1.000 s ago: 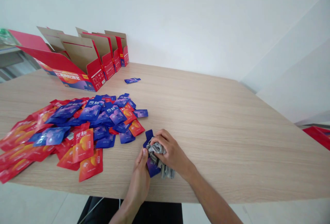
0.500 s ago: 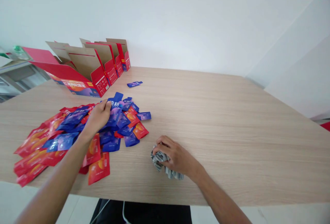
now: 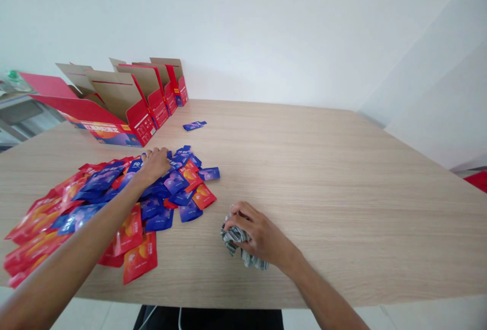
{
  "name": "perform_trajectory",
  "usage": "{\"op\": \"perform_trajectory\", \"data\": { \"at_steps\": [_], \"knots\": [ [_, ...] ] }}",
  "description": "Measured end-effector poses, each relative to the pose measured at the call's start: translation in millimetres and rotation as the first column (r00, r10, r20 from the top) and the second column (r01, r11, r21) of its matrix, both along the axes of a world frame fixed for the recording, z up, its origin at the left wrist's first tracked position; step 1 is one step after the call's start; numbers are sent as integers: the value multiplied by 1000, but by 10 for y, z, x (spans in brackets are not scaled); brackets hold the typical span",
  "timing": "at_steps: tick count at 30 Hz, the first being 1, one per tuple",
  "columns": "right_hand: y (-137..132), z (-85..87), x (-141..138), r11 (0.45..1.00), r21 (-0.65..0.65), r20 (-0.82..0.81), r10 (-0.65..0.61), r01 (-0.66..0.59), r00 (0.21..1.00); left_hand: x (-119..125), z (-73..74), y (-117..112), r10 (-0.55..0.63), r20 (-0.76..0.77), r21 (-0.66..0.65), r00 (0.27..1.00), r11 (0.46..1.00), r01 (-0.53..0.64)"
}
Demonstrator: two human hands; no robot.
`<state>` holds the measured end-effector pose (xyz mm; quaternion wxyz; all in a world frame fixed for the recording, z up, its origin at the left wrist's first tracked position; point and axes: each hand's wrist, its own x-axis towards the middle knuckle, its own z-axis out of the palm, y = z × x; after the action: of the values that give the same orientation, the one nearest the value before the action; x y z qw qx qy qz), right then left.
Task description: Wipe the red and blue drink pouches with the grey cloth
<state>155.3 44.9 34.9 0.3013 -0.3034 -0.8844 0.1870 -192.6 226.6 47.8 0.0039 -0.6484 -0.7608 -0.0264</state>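
Observation:
My right hand (image 3: 258, 233) is closed over a crumpled grey striped cloth (image 3: 238, 244) on the wooden table (image 3: 323, 193) near its front edge. My left hand (image 3: 155, 162) reaches out over the far side of a heap of red and blue sachets (image 3: 114, 203) and rests on the blue ones, fingers curled down onto them. Whether it grips one is not clear.
Several open red cardboard boxes (image 3: 125, 102) stand in a row at the table's back left. One blue sachet (image 3: 194, 125) lies alone beyond the heap. A white wall runs behind the table, and a red object (image 3: 477, 180) shows at the right edge.
One second ago both hands were together at the cloth with a blue sachet under it. My left hand has since reached out to the far side of the heap; the right stays on the cloth.

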Motion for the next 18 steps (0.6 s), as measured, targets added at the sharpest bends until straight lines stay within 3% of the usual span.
{"op": "perform_trajectory", "data": {
  "at_steps": [4, 7, 12, 18],
  "knots": [
    [-9, 5, -14, 1000, -6, 15, 11, -10, 1000, -61, 32, 135, -64, -22, -32, 998, 997, 63],
    [5, -11, -15, 1000, -15, 32, 1, 0, 999, -67, 54, 401, -135, -32, -53, 990, 990, 133],
    [28, -20, -11, 998, -63, 60, -12, 16, 998, 138, 26, 1129, -271, -34, -100, 962, 959, 267],
    [78, -86, 22, 994, -98, 206, -23, 44, 978, 386, -49, 2026, -235, -14, -63, 972, 970, 234]
  ]
}}
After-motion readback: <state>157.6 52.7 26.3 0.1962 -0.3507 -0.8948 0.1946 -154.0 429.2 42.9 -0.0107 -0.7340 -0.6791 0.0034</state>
